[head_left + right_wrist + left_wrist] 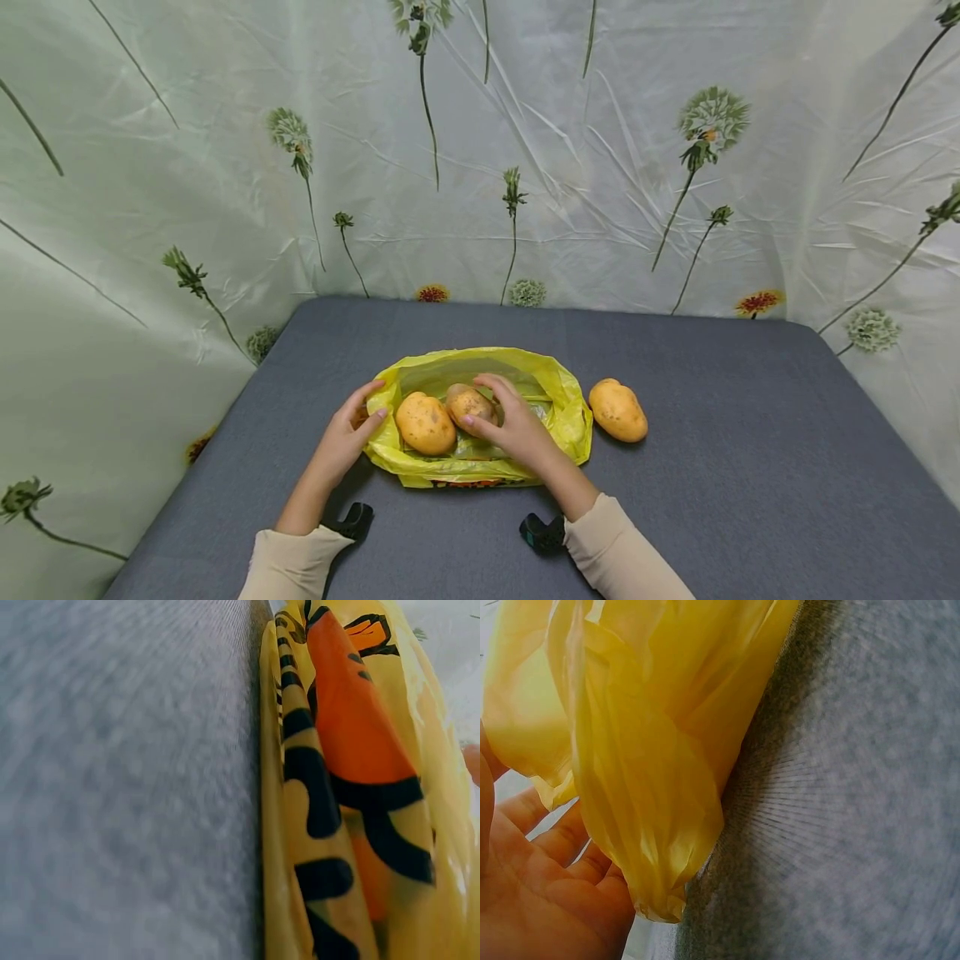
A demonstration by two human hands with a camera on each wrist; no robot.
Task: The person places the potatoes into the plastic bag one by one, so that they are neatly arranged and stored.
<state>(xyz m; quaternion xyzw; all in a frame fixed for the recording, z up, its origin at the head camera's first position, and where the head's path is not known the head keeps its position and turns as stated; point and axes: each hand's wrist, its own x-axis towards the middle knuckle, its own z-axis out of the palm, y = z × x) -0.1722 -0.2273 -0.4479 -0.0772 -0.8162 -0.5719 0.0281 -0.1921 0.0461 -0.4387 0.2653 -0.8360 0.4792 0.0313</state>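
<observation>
A yellow plastic bag [573, 408] lies on the table with its mouth spread wide. My left hand [347, 433] holds the bag's left rim between thumb and fingers; in the left wrist view that hand [562, 892] is beside the crumpled yellow plastic. Inside the bag, a potato [425, 423] lies towards the left. Right of it, my right hand [517, 423] grips a second, browner potato [461, 400] between thumb and fingers, partly covering it. A third potato [618, 410] lies on the table just outside the bag's right side.
The grey cloth-covered table [735, 450] extends around the bag. Behind it hangs a pale curtain [600, 167] printed with flowers. In the right wrist view, the bag's side [367, 750] shows black and orange print. Black wrist devices [542, 533] sit below the sleeves.
</observation>
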